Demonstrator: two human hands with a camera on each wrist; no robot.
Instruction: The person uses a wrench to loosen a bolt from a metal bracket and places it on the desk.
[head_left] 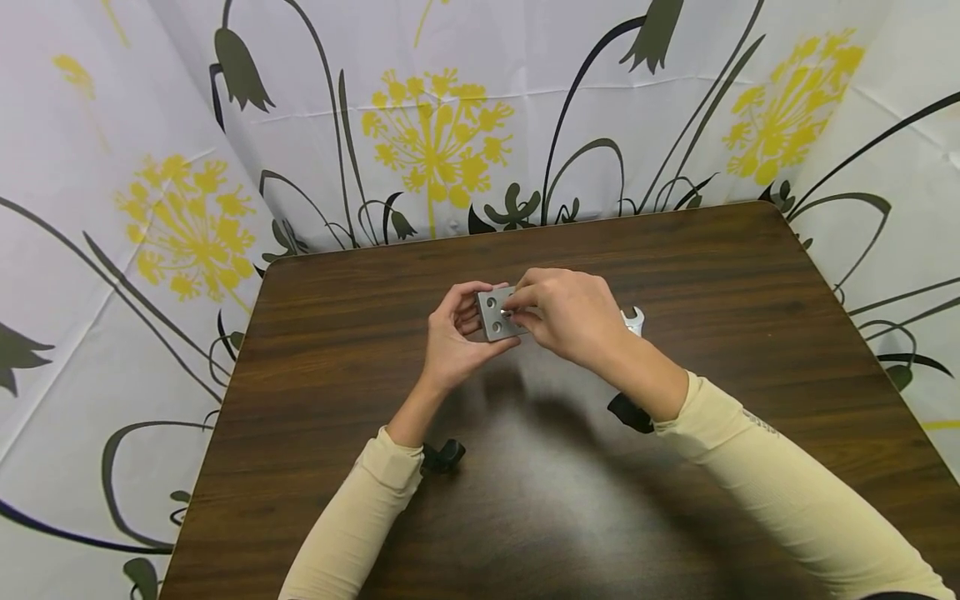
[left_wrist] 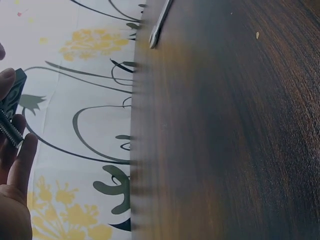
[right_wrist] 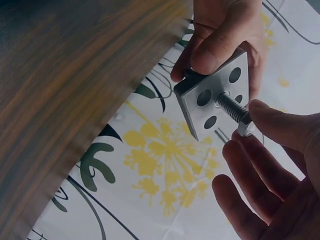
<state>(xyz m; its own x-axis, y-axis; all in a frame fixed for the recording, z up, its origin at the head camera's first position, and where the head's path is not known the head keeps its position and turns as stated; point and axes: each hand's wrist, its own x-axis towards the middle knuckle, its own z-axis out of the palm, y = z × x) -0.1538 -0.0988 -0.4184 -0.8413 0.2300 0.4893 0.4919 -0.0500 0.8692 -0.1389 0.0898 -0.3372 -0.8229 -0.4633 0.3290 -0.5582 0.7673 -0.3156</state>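
Observation:
My left hand (head_left: 452, 343) grips a flat grey metal plate (right_wrist: 192, 102) by its edges, raised above the table. Several round holes surround its middle. A threaded hex bolt (right_wrist: 231, 108) stands out from the centre of the plate. Its head is pinched between the thumb and fingers of my right hand (head_left: 573, 315), the other fingers lying apart below it in the right wrist view. A dark part shows at the plate's near edge under the left thumb; its kind is unclear. In the left wrist view, the plate (left_wrist: 16, 90) and bolt appear partly cut off.
On the brown wooden table (head_left: 322, 333) lies a silver open-end wrench (head_left: 635, 322), partly behind my right forearm. A white curtain (head_left: 300, 150) with yellow and dark green flowers hangs along the table's far side. Black wrist devices (head_left: 446, 457) sit by both sleeves.

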